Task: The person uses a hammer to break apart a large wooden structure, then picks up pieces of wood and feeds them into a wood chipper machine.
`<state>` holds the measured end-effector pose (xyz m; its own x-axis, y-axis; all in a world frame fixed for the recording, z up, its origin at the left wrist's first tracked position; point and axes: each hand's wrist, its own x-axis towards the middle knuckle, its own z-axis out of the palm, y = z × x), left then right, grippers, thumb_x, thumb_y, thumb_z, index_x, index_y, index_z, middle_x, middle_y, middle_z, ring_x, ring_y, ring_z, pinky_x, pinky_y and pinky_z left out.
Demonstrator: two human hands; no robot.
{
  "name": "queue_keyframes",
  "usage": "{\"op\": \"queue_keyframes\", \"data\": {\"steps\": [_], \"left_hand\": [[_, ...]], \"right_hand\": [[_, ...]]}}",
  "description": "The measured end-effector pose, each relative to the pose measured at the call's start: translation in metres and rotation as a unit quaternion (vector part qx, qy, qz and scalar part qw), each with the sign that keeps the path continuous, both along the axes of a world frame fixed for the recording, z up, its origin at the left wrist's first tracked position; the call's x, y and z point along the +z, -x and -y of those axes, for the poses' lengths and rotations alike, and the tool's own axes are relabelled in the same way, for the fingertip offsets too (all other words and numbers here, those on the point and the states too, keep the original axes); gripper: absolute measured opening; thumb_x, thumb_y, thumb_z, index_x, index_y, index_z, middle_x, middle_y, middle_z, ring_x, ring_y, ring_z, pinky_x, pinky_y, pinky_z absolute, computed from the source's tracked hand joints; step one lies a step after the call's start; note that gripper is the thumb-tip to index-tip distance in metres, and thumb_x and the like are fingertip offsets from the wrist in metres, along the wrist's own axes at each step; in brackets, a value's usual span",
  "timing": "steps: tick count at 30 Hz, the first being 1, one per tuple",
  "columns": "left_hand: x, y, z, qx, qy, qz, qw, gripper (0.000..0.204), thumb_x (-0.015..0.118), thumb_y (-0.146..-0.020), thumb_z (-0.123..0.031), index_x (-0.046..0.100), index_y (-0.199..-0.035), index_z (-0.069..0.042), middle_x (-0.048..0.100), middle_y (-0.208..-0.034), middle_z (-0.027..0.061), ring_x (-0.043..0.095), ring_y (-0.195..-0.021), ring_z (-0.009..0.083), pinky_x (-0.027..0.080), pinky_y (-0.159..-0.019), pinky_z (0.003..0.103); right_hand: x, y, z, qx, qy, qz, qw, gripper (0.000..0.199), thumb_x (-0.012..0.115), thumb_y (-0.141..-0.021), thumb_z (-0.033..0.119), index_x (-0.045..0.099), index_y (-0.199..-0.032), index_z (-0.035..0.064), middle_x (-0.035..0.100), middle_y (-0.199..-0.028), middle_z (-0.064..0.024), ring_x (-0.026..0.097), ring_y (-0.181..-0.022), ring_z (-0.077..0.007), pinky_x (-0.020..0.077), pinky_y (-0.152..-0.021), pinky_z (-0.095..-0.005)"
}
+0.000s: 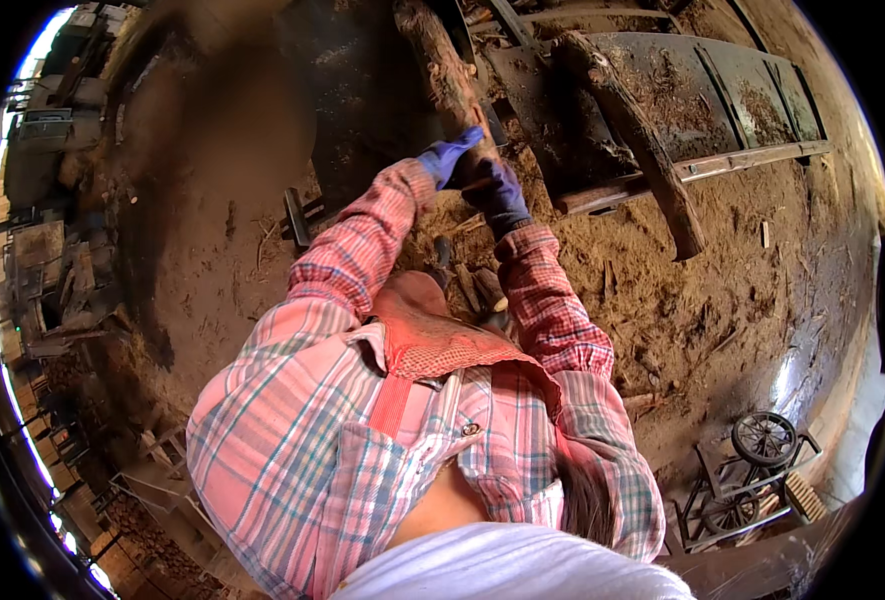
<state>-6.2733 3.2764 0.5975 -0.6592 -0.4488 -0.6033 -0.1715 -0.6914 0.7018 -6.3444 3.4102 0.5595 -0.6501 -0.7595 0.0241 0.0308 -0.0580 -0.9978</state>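
Observation:
A rough, bark-covered log [452,90] runs away from me toward the top of the head view. At its near end are both my hands, in purple-blue gloves. My left hand [448,158] grips the log's left side with the thumb laid along the top. Just nearer to me, my right hand [499,192] is wrapped round the right side of the end. Part of the log's near end is hidden by my gloves, and its far end runs out of view. Checked sleeves cover my forearms, and a red apron [432,335] hangs in front of me.
Right of the held log, a second log [642,140] lies across a dark metal bed [662,75] with a wooden rail [702,172]. Bark and wood scraps cover the dirt floor [702,300]. Short wood pieces [487,288] lie near my feet. A wheeled metal frame [747,480] stands at lower right.

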Motion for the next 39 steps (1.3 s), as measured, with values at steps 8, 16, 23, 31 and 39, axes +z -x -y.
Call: {"op": "queue_keyframes", "data": {"steps": [8, 16, 23, 31, 39], "left_hand": [[-0.083, 0.086, 0.021, -0.041, 0.114, 0.179, 0.976, 0.068, 0.07, -0.067, -0.058, 0.063, -0.095, 0.003, 0.064, -0.085, 0.0082, 0.06, -0.071, 0.0192, 0.049, -0.067, 0.032], [-0.09, 0.085, 0.051, -0.123, -0.095, 0.085, 0.984, 0.054, 0.06, -0.078, -0.056, 0.062, -0.077, -0.002, 0.062, -0.068, 0.0086, 0.058, -0.061, 0.0224, 0.048, -0.059, 0.032], [0.023, 0.08, 0.021, -0.03, -0.054, 0.082, 0.995, 0.051, 0.075, -0.069, -0.044, 0.061, -0.099, -0.005, 0.065, -0.085, 0.0112, 0.062, -0.07, 0.0249, 0.052, -0.064, 0.037], [-0.035, 0.067, 0.138, -0.009, 0.084, 0.01, 0.996, 0.062, 0.064, -0.077, -0.048, 0.055, -0.115, 0.0, 0.062, -0.107, 0.0148, 0.062, -0.093, 0.0258, 0.05, -0.085, 0.035], [-0.006, 0.016, 0.028, -0.124, 0.265, 0.248, 0.923, 0.067, 0.077, -0.064, -0.049, 0.061, -0.093, 0.01, 0.064, -0.087, 0.0146, 0.062, -0.082, 0.0194, 0.051, -0.069, 0.032]], "right_hand": [[-0.059, 0.084, 0.005, 0.178, -0.254, -0.5, 0.809, 0.06, 0.066, -0.071, 0.03, 0.044, -0.125, 0.0153, 0.059, -0.11, -0.006, 0.06, -0.091, -0.028, 0.039, -0.089, -0.0393], [-0.027, 0.081, 0.04, 0.112, -0.296, 0.23, 0.92, 0.053, 0.065, -0.076, 0.047, 0.057, -0.096, -0.0011, 0.062, -0.067, -0.0099, 0.058, -0.052, -0.0224, 0.0447, -0.044, -0.0343], [0.029, 0.066, 0.052, -0.016, -0.233, 0.344, 0.909, 0.037, 0.067, -0.079, 0.019, 0.044, -0.106, 0.0134, 0.058, -0.068, -0.0092, 0.058, -0.051, -0.0222, 0.0456, -0.044, -0.0348], [0.071, 0.029, 0.067, 0.009, -0.035, 0.211, 0.977, 0.086, 0.078, -0.068, 0.024, 0.025, -0.133, 0.0044, 0.058, -0.099, -0.0124, 0.062, -0.079, -0.0245, 0.0519, -0.057, -0.0345], [-0.061, -0.009, 0.046, -0.086, 0.055, 0.44, 0.892, 0.071, 0.074, -0.069, 0.014, 0.035, -0.127, -0.0028, 0.052, -0.116, -0.0187, 0.056, -0.101, -0.0267, 0.0476, -0.085, -0.0368]]}}
